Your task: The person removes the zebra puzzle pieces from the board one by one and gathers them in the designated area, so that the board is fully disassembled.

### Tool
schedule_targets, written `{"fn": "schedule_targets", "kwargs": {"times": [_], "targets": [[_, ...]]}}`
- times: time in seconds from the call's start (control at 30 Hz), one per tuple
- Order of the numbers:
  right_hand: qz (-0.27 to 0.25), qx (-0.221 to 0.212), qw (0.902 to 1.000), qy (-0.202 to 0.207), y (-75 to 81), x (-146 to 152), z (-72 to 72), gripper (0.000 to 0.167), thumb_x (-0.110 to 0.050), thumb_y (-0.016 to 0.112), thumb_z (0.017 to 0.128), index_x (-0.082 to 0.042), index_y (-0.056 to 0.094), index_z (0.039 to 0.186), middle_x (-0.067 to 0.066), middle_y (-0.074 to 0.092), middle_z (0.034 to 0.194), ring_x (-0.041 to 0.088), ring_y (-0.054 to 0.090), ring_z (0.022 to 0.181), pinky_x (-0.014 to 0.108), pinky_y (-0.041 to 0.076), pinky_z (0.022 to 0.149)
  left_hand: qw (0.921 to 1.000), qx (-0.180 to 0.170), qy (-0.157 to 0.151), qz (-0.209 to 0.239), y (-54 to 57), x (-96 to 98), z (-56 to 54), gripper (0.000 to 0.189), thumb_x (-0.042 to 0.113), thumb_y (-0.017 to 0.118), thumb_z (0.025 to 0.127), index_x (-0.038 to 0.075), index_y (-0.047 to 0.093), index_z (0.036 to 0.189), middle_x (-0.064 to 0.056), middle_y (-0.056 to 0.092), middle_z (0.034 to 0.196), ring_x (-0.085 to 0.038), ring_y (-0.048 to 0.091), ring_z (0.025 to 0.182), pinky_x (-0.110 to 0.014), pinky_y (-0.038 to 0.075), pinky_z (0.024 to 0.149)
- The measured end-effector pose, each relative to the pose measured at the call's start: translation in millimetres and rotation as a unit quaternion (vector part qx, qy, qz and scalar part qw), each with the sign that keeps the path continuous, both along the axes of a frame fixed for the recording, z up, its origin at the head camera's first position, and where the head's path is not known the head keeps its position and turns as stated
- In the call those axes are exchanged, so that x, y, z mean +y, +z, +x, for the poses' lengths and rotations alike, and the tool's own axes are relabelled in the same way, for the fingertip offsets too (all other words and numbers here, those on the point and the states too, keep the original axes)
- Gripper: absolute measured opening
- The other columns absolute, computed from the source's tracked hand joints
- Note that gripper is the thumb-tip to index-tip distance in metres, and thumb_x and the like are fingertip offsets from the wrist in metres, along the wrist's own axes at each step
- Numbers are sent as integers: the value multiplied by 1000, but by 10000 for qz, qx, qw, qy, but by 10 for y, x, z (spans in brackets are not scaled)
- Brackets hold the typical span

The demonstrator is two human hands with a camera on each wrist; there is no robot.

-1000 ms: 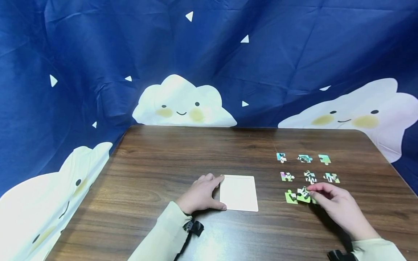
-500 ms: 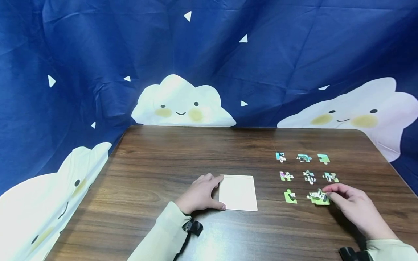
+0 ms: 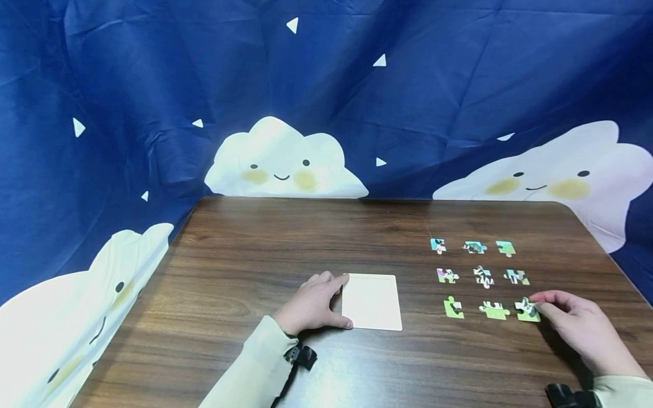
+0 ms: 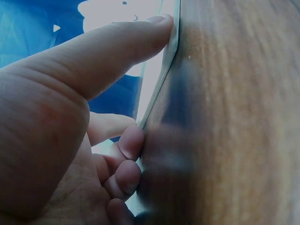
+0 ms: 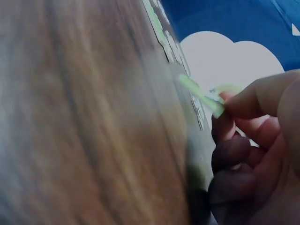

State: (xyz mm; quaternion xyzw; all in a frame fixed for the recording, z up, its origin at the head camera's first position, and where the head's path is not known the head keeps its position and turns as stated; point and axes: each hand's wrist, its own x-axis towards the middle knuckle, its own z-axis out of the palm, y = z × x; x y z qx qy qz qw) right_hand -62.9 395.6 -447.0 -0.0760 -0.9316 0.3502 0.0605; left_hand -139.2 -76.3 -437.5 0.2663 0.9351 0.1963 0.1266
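My right hand (image 3: 581, 323) pinches a green, black and white jigsaw puzzle piece (image 3: 528, 311) by its right side, between thumb and forefinger. In the right wrist view that puzzle piece (image 5: 201, 93) stands tilted just over the wood. My left hand (image 3: 313, 306) rests at the left side of a white square board (image 3: 372, 303), thumb on its near corner and forefinger on the far one. The left wrist view shows the thumb (image 4: 117, 51) stretched out over the board's edge. Left of the pinched piece lie a green zebra-patterned piece (image 3: 494, 310) and another green piece (image 3: 453, 307).
Farther back, two more rows of jigsaw pieces (image 3: 482, 276) lie spaced apart on the brown wooden table (image 3: 255, 243). A blue curtain (image 3: 408, 102) with white clouds hangs behind the table's far edge. Each wrist wears a small black camera (image 3: 306, 357).
My right hand has moved right along the near row, from the middle piece to the right-hand one, whose left part now shows apart from its neighbour. The left hand and board have stayed put.
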Motion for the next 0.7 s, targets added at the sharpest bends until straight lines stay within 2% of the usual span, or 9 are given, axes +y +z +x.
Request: {"fn": "schedule_targets", "kwargs": {"times": [0.07,0.2,0.37,0.6,0.7], "targets": [[64,-46,9999,-83,3,43,-9,30,-25,60,100,4,69,104,-5,69,86,-17,42,80,15,29,68,10000,0,-3,5,-3,0,-2,98,54,84,72,14,44,152,4,53,113,-17,46,103,-38,40,93],[235,-127,9995,-151,10,91,-23,31,-26,59,100,3,70,106,-9,68,87,-21,38,80,18,28,70,10000,33,-14,2,-7,2,-5,98,54,84,72,15,44,152,5,53,112,-16,46,102,-37,41,91],[459,-124,9988,-149,15,97,-34,29,-25,60,100,0,72,105,-7,68,90,-23,35,81,23,28,73,10000,37,-17,3,-8,3,-6,98,54,84,72,15,44,152,5,53,112,-16,46,102,-37,40,91],[484,-88,9985,-255,-8,120,-50,29,-24,60,99,1,72,106,15,72,99,-22,35,82,26,27,76,10000,-35,16,29,-1,0,-3,98,53,84,73,14,43,153,4,53,113,-17,46,103,-39,40,94],[502,-115,9980,-358,-43,135,-57,31,-26,60,99,1,72,107,17,72,100,-20,36,82,28,27,78,10000,-47,30,51,-2,-2,0,98,53,85,73,13,43,153,4,53,113,-17,46,104,-39,40,95]]}}
